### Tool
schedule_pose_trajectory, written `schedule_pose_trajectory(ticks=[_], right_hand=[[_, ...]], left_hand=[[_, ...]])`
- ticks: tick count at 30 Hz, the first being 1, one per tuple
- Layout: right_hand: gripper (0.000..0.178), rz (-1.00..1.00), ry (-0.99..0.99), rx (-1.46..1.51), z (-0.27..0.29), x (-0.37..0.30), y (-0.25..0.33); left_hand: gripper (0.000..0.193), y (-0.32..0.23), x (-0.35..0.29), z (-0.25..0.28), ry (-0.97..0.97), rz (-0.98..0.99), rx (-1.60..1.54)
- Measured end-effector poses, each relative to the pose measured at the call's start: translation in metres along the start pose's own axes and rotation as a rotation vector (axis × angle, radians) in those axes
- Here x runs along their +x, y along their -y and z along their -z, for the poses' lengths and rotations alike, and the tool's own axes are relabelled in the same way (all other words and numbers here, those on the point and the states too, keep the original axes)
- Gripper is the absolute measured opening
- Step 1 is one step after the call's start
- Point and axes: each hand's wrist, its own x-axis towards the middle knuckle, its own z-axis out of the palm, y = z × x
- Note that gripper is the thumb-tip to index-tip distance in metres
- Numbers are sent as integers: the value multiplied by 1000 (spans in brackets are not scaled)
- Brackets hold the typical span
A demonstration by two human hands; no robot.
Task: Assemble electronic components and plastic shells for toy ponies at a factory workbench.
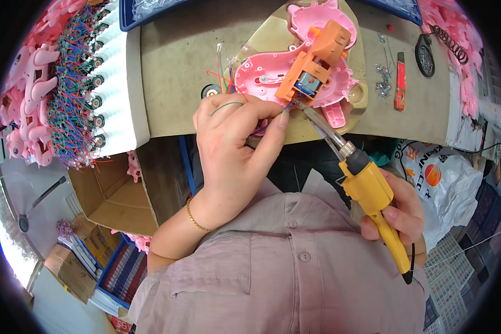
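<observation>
My left hand pinches a thin blue wire between thumb and forefinger, beside the motor. More red and green wires run about its fingers. In my right hand is a yellow soldering iron, gripped by its handle. The iron's metal tip reaches the lower edge of an orange gearbox with a silver motor in it; whether it touches the wire, I cannot tell. The gearbox lies over an open pink toy shell. Just beyond my left hand sits a small round speaker.
A tan board lies under the shell. Rows of wired speakers and pink toy parts fill the left. To the right are a red cutter knife, solder bits and a black coiled cord. A cardboard box stands below the table's left edge.
</observation>
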Motion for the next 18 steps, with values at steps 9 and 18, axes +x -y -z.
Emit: schedule_pose_trajectory(ticks=[9,18], right_hand=[[55,-448,292,172,15,7,17],[60,-294,55,-20,4,-12,13]], left_hand=[[6,-1,2,0,-4,-14,22],[6,-3,2,0,1,-7,37]])
